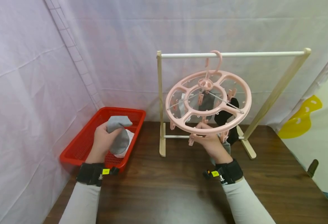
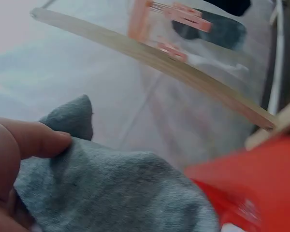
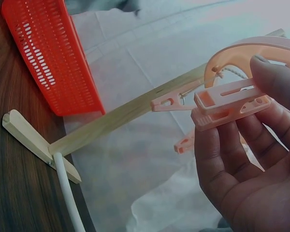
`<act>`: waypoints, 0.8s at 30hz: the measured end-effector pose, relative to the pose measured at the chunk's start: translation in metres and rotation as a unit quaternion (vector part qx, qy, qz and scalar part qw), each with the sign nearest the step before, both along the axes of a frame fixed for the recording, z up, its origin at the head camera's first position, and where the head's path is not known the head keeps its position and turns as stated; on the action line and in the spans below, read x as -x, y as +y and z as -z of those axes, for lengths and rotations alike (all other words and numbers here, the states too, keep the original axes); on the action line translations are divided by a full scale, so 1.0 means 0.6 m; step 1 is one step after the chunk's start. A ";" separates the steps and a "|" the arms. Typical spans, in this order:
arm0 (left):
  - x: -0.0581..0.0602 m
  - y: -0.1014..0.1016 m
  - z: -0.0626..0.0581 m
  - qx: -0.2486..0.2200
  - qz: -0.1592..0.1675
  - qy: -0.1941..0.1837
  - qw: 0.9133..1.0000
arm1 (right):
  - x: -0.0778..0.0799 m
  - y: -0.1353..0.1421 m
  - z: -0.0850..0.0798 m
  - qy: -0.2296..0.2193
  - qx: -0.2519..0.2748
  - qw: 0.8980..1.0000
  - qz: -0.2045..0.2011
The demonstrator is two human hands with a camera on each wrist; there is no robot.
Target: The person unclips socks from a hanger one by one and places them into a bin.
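My left hand (image 1: 103,138) pinches a grey sock (image 1: 120,141) over the red basket; the thumb lies on top of the cloth in the left wrist view, where the grey sock (image 2: 121,188) droops in folds. My right hand (image 1: 208,141) is at the near rim of a round pink drying hanger (image 1: 185,127). Between thumb and fingers it holds a pink clothes peg (image 3: 227,101), whose jaws look closed with no cloth in them. The hanger hooks over a white rail (image 1: 260,54). From its other pegs hang a dark grey piece (image 1: 208,101), a black piece (image 1: 222,116) and a white piece (image 1: 181,105).
The red basket (image 1: 77,149) stands at the left, with a white cloth (image 1: 124,152) inside it. A wooden stand (image 1: 160,102) holds the rail above the brown table (image 1: 158,193). White sheeting hangs behind, and a yellow shape (image 1: 298,124) shows beyond the table's right edge.
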State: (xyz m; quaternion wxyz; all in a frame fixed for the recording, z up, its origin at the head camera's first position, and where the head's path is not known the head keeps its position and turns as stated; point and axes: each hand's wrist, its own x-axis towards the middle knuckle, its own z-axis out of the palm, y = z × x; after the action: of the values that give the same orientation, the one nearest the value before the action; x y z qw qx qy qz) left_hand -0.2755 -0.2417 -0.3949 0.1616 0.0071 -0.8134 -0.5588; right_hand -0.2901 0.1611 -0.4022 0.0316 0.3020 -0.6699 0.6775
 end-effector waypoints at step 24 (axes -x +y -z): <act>0.016 -0.026 0.018 0.074 0.031 -0.165 0.983 | -0.022 -0.011 -0.025 -0.020 -0.020 1.000 0.008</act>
State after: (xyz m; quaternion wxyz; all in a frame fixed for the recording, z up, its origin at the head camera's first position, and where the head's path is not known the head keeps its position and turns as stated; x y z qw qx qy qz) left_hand -0.2853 -0.2572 -0.4057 0.0075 0.0619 -0.8678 -0.4931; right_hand -0.2767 0.1546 -0.3874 0.0173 0.2833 -0.6865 0.6694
